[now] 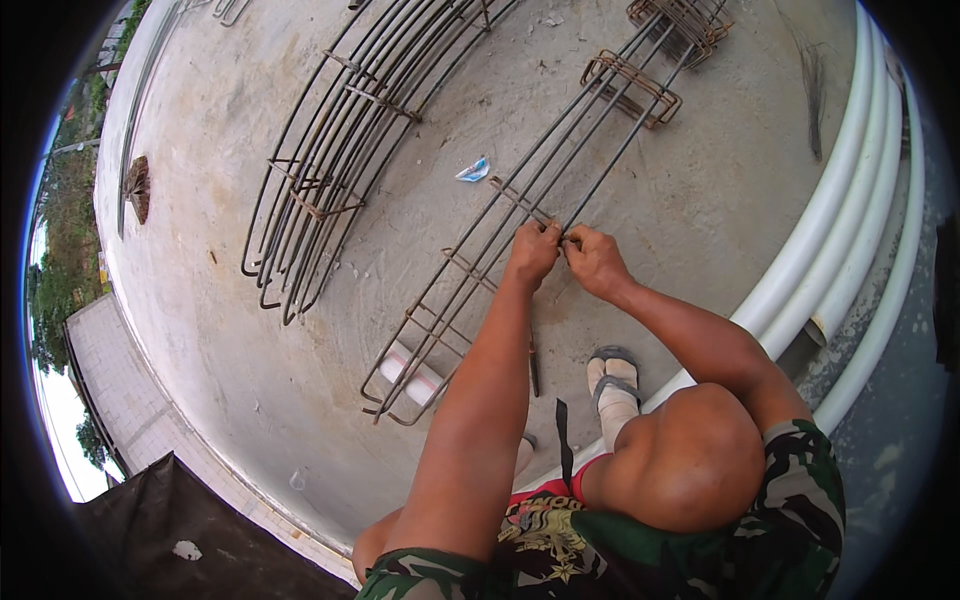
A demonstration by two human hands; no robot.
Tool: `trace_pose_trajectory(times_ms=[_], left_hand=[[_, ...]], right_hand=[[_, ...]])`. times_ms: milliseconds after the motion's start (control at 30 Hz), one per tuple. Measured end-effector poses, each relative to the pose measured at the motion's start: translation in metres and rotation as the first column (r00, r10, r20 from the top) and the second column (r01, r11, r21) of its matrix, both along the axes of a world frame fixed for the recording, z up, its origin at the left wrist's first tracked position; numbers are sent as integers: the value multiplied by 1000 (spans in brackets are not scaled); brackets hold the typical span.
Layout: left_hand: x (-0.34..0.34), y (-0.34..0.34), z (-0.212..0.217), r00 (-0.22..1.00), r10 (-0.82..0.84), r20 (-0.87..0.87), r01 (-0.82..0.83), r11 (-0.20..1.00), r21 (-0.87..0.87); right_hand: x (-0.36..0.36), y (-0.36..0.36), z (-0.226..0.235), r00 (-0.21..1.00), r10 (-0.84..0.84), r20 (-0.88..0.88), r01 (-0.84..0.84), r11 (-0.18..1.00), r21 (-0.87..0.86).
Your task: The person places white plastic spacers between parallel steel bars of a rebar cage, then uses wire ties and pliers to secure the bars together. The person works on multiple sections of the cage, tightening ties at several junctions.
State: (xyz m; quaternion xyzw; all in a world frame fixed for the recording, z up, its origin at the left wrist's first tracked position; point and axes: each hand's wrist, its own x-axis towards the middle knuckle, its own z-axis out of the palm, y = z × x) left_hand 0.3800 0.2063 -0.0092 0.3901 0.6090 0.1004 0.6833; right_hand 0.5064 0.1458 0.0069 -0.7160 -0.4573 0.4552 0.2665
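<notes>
Both the left hand (532, 250) and right hand (592, 258) have fingers pinched shut on the long rebar cage (520, 205); it looks heavy, rigid, rough, best gripped at its stirrups.

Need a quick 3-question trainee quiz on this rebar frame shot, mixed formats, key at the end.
1. True or false: both hands meet at one spot on the rebar cage.
2. What lies along the right side of the concrete slab? A) white pipes B) wooden planks C) bricks
3. Fill in: a second rebar cage lies to the person's ____ of the one being worked on.

Key:
1. True: left hand and right hand are side by side on the long bars.
2. A, the white pipes.
3. left
</notes>
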Motion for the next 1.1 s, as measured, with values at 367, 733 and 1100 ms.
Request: trace_pose_trajectory(times_ms=[367, 733, 1100], left_hand=[[-11, 4, 16, 998, -65, 22, 66, 997, -37], [-9, 5, 20, 998, -47, 36, 48, 999, -15], [-5, -1, 15, 998, -48, -33, 49, 998, 34]], right_hand=[[8, -41, 16, 963, 198, 181, -215, 974, 79], [29, 29, 25, 957, 172, 235, -187, 981, 43], [19, 4, 52, 922, -144, -360, -74, 847, -527]])
